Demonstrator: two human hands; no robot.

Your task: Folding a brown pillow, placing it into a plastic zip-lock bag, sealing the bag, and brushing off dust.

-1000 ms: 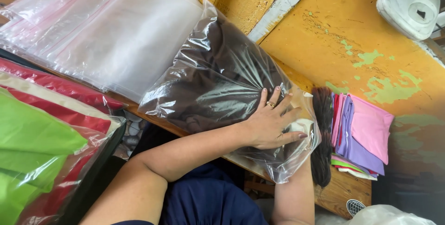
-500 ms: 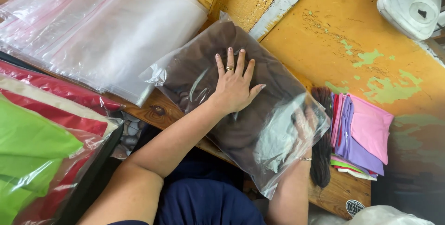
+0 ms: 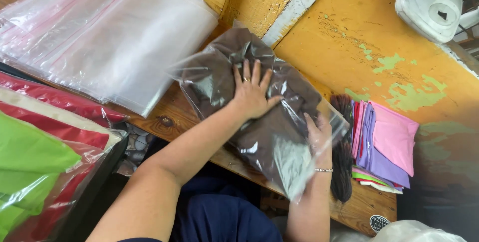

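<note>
Left hand (image 3: pixel 253 95) flat, fingers spread, pressing on clear bag of brown cloth (image 3: pixel 272 132) atop worn yellow desk (image 3: pixel 359 37). Right hand (image 3: pixel 320 137) gripping the bag's open end, partly seen through plastic. Stack of empty clear bags (image 3: pixel 110 32) left of left hand. Folded pink and purple cloths (image 3: pixel 384 145) just right of right hand, dark brush (image 3: pixel 342 157) between.
</note>
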